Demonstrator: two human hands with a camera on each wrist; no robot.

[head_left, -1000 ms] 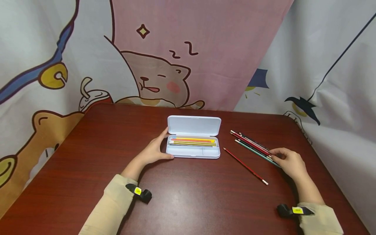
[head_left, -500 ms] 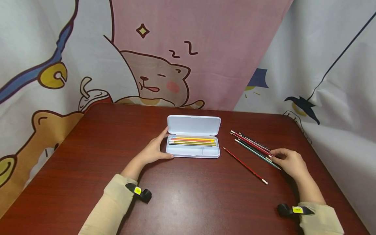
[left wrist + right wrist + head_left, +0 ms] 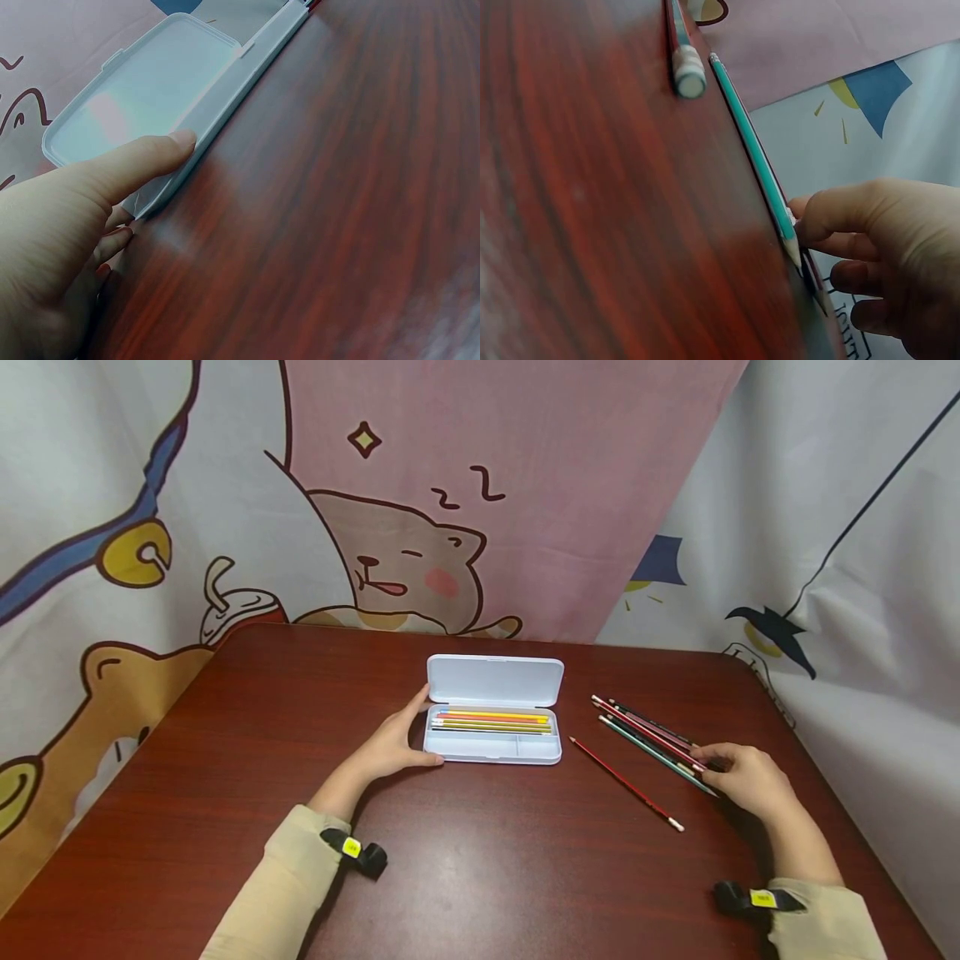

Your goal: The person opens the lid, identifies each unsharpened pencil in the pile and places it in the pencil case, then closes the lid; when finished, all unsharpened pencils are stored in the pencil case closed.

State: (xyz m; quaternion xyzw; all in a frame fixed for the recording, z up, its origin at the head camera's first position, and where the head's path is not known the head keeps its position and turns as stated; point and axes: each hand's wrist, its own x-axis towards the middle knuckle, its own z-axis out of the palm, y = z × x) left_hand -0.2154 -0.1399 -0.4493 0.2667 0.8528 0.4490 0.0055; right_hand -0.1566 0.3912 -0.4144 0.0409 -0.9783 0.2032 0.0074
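Observation:
A white pencil case (image 3: 472, 750) lies with its lid (image 3: 495, 681) raised, several yellow, orange and dark pencils (image 3: 491, 720) in its back compartment. My left hand (image 3: 386, 745) holds the case's left end, thumb on the front edge, a finger behind; in the left wrist view the thumb (image 3: 154, 157) presses the side wall. My right hand (image 3: 750, 781) pinches the near end of a red pencil (image 3: 645, 727) in a loose bunch. Beside it lie a green pencil (image 3: 652, 752) and a dark pencil (image 3: 652, 720). The right wrist view shows the green pencil (image 3: 748, 142) beside the fingertips.
A single red pencil (image 3: 626, 783) with a white eraser lies between case and bunch. The brown wooden table (image 3: 480, 860) ends at a printed cloth (image 3: 525, 543) behind and a pale cloth (image 3: 885, 693) on the right.
My right hand has shifted slightly right and toward me, and the red pencil has slid a little the same way. The left hand and case have stayed put.

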